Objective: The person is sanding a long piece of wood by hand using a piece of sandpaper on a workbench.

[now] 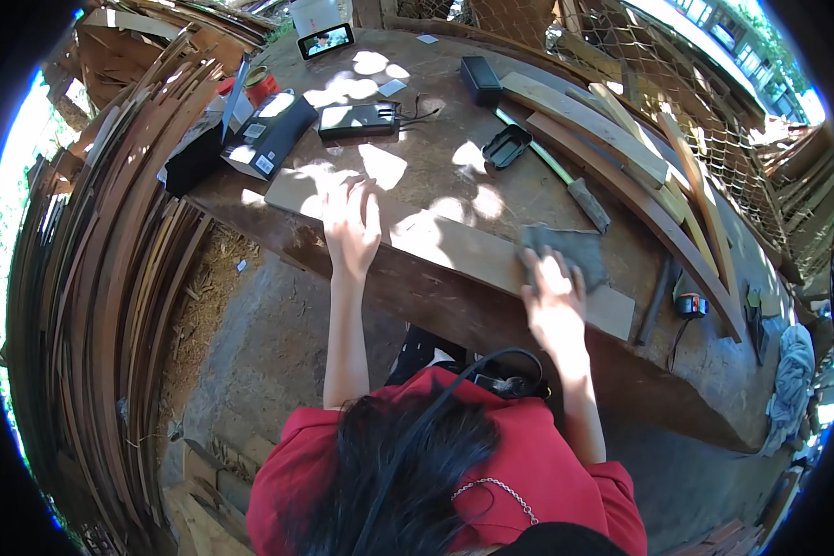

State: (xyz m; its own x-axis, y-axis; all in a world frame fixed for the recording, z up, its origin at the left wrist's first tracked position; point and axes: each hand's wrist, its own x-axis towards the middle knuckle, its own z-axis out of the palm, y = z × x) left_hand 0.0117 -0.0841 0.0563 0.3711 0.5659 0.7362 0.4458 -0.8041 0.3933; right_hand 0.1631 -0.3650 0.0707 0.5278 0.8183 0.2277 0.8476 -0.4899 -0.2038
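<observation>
A flat wooden board [424, 235] lies along the near edge of the wooden table. My left hand [352, 221] rests flat on the board's left part, fingers a little apart, holding nothing. Under my right hand [552, 292] is a grey cloth [570, 254], pressed on the board towards its right end. My fingers lie on the cloth's near part; whether they grip it is hard to tell, and the hand is slightly blurred. The palm side of each hand is hidden.
Behind the board are a black device with cables [358, 121], a dark box [270, 135], an open black case [507, 146] and a propped phone [325, 42]. Wooden strips [639, 194] and a tape measure [691, 306] lie right. Stacked planks [97, 278] stand left.
</observation>
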